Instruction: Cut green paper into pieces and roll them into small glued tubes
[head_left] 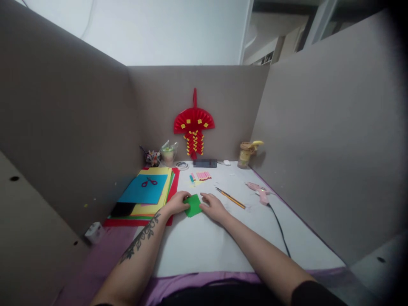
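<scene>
A small green square of paper point(193, 206) is between my two hands, above the white tabletop. My left hand point(179, 202) is closed on its left edge, with the thumb over the paper and the fingers bent at its upper left corner. At the right edge, my right hand point(214, 207) holds the paper by the thumb, its index finger curved near the upper right corner. Just beyond my right hand lies a yellow-and-black pencil point(234, 199) with another slim dark-tipped tool alongside.
Left, red-handled scissors point(149, 182) lie on blue paper point(140, 194) above stacked coloured sheets. Small pink rolled pieces point(204, 175) lie ahead. A pink glue gun point(259, 192) trails its cord at right. A red paper ornament point(194, 121) hangs on the back panel; a cup point(245, 155) stands nearby.
</scene>
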`<state>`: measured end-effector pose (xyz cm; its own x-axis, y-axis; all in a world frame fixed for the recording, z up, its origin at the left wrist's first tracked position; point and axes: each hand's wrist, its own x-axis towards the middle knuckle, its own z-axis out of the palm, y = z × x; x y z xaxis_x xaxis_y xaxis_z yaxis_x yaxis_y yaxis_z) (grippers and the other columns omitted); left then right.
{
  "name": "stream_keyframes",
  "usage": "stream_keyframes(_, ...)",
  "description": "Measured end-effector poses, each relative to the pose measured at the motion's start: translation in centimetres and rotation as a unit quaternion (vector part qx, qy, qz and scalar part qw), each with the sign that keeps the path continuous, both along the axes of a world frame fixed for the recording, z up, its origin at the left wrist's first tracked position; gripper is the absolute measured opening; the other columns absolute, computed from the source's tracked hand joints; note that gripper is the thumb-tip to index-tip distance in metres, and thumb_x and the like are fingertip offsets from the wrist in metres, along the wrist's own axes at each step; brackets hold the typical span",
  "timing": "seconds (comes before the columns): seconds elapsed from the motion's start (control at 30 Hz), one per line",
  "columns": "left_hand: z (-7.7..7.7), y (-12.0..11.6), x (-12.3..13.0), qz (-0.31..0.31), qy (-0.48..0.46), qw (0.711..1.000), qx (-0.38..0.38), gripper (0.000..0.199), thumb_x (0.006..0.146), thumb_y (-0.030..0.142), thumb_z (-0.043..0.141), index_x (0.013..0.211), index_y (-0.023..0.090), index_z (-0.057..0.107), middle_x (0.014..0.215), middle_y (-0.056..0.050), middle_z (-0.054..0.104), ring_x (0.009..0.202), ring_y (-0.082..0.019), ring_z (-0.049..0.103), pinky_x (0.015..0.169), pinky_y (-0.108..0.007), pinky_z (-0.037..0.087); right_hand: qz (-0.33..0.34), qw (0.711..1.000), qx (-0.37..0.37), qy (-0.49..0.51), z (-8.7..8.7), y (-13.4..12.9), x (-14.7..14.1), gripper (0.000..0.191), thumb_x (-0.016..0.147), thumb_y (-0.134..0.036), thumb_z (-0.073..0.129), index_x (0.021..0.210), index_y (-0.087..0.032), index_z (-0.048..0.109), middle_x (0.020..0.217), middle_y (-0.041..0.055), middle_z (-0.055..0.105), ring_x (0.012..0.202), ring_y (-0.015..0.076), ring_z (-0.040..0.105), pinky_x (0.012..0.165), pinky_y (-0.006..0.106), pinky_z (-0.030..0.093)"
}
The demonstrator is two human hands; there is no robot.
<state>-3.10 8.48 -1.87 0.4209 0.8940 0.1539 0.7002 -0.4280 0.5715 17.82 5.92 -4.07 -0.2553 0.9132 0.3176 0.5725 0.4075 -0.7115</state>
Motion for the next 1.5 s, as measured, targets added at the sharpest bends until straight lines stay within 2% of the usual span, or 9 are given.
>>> stream_keyframes(0.2, 0.1, -0.5, -0.1, -0.019, -0.089, 0.996, -0.016, 0.023, 0.061, 0.012, 0.051, 0.082, 0.015, 0.061, 0.072, 0.000, 0.057, 0.068, -0.014, 0.052, 0.059, -0.023, 0.040, -0.015, 0.995, -0.087, 0.047, -0.5, 1.4, -2.4, 0.071, 0.061, -0.025, 0.066, 0.128, -0.019, 0.042, 0.101, 0.0060, 0.060, 0.082, 0.0172, 0.058, 0.073, 0.030, 0.046)
stream_keyframes(0.33, 0.3, -0.5, 0.2, 0.020, -0.196, 0.980, -0.036, 0.028, 0.065, 0.018, 0.058, 0.093, 0.015, 0.060, 0.082, -0.002, 0.059, 0.070, -0.014, 0.055, 0.059, -0.023, 0.043, -0.004, 0.983, -0.093, 0.158, -0.1, 1.6, -3.2, 0.037, 0.060, -0.021, 0.062, 0.097, -0.016, 0.059, 0.080, 0.0012, 0.062, 0.074, 0.0170, 0.057, 0.068, 0.029, 0.046)
stream_keyframes(0.5, 0.4, -0.6, 0.4, 0.101, -0.310, 0.940, -0.099, 0.044, 0.076, 0.034, 0.056, 0.115, 0.016, 0.048, 0.116, -0.012, 0.054, 0.083, -0.015, 0.061, 0.063, -0.023, 0.048, -0.038, 0.899, -0.129, 0.417, -0.2, 2.7, -0.8, 0.028, 0.059, -0.025, 0.064, 0.085, -0.016, 0.059, 0.078, 0.0023, 0.067, 0.071, 0.0186, 0.061, 0.068, 0.032, 0.048)
stream_keyframes(0.67, -0.5, -0.5, 0.8, 0.099, -0.214, 0.967, -0.094, 0.052, 0.072, 0.032, 0.063, 0.119, 0.017, 0.047, 0.122, -0.014, 0.052, 0.085, -0.017, 0.061, 0.061, -0.023, 0.048, -0.084, 0.851, -0.141, 0.498, -0.9, 4.0, 1.3, 0.033, 0.054, -0.028, 0.069, 0.083, -0.015, 0.060, 0.083, 0.0047, 0.069, 0.076, 0.0203, 0.063, 0.075, 0.035, 0.048)
stream_keyframes(0.83, -0.8, -0.5, 2.6, 0.052, -0.044, 0.998, 0.008, 0.054, 0.068, 0.025, 0.062, 0.120, 0.018, 0.050, 0.102, -0.008, 0.063, 0.083, -0.019, 0.059, 0.071, -0.027, 0.045, -0.078, 0.848, -0.137, 0.506, -0.4, 3.7, 0.8, 0.034, 0.053, -0.027, 0.071, 0.083, -0.016, 0.059, 0.080, 0.0029, 0.069, 0.071, 0.0177, 0.062, 0.073, 0.032, 0.048)
stream_keyframes(0.97, -0.6, -0.6, 3.1, 0.063, 0.004, 0.998, 0.025, 0.031, 0.072, 0.024, 0.055, 0.103, 0.018, 0.061, 0.081, -0.005, 0.065, 0.074, -0.018, 0.059, 0.066, -0.026, 0.042, -0.061, 0.845, -0.146, 0.512, 0.0, 3.5, 0.8, 0.034, 0.053, -0.027, 0.072, 0.083, -0.016, 0.059, 0.080, 0.0029, 0.069, 0.071, 0.0178, 0.062, 0.072, 0.032, 0.048)
stream_keyframes(1.2, -0.3, -0.1, 1.7, 0.126, -0.195, 0.973, 0.011, 0.020, 0.076, 0.028, 0.049, 0.080, 0.015, 0.063, 0.077, -0.004, 0.067, 0.074, -0.017, 0.060, 0.068, -0.026, 0.045, 0.022, 0.878, -0.175, 0.446, -0.3, 3.0, 0.8, 0.029, 0.057, -0.029, 0.071, 0.081, -0.015, 0.060, 0.076, 0.0021, 0.068, 0.069, 0.0179, 0.062, 0.073, 0.033, 0.047)
stream_keyframes(1.4, 1.5, -1.0, 1.7, 0.129, -0.265, 0.955, 0.026, 0.029, 0.076, 0.036, 0.052, 0.088, 0.013, 0.065, 0.079, -0.006, 0.067, 0.070, -0.017, 0.060, 0.065, -0.027, 0.047, -0.017, 0.920, -0.096, 0.380, 0.0, 2.4, -0.6, 0.029, 0.061, -0.024, 0.062, 0.088, -0.017, 0.057, 0.104, 0.0062, 0.064, 0.091, 0.0195, 0.059, 0.083, 0.034, 0.044)
stream_keyframes(1.5, 1.7, -1.3, 1.7, 0.113, -0.261, 0.959, 0.001, 0.036, 0.078, 0.035, 0.051, 0.102, 0.012, 0.064, 0.085, -0.007, 0.068, 0.071, -0.017, 0.061, 0.066, -0.027, 0.048, 0.000, 0.919, -0.101, 0.380, 0.0, 2.3, -0.9, 0.032, 0.061, -0.023, 0.060, 0.091, -0.019, 0.050, 0.095, 0.0036, 0.064, 0.083, 0.0183, 0.060, 0.077, 0.033, 0.046)
